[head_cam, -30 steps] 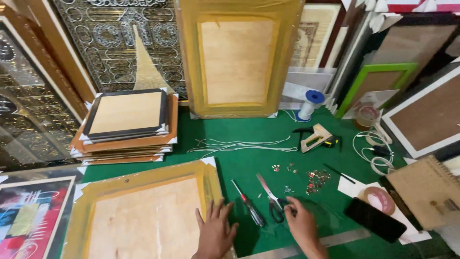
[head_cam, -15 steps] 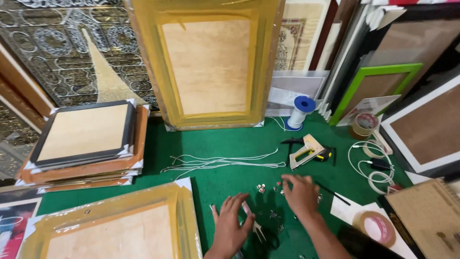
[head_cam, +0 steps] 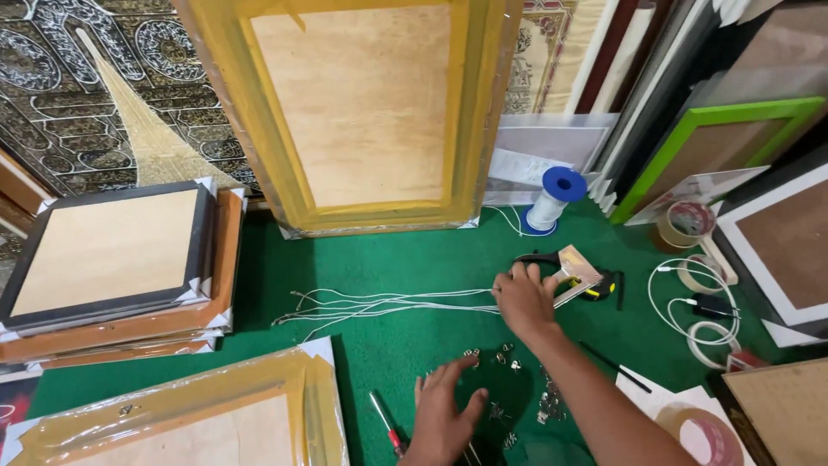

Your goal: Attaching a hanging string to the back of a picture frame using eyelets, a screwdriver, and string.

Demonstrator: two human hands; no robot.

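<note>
The loose bundle of white cords (head_cam: 388,304) lies stretched left-to-right on the green tabletop (head_cam: 414,250), its right end meeting your right hand (head_cam: 523,298), fingers curled there, while your left hand (head_cam: 444,414) rests spread flat nearer you.

Work surface is a green felt-like tabletop (head_cam: 405,259), evenly lit, no hard shadows. Back edge is crowded with leaning frames: a large yellow-wrapped frame (head_cam: 371,112) with a plywood back stands upright at centre; behind it on the left is a dark ornate metallic panel (head_cam: 86,78). To the right, a bright green frame (head_cam: 716,147) and a white-edged frame (head_cam: 776,233) lean among other stacked mouldings. On the left, a stack of frames (head_cam: 112,267) lies flat, black one on top, brown ones under. Another yellow-wrapped frame (head_cam: 190,414) lies flat at bottom left. No windows or bare wall in view.
</note>
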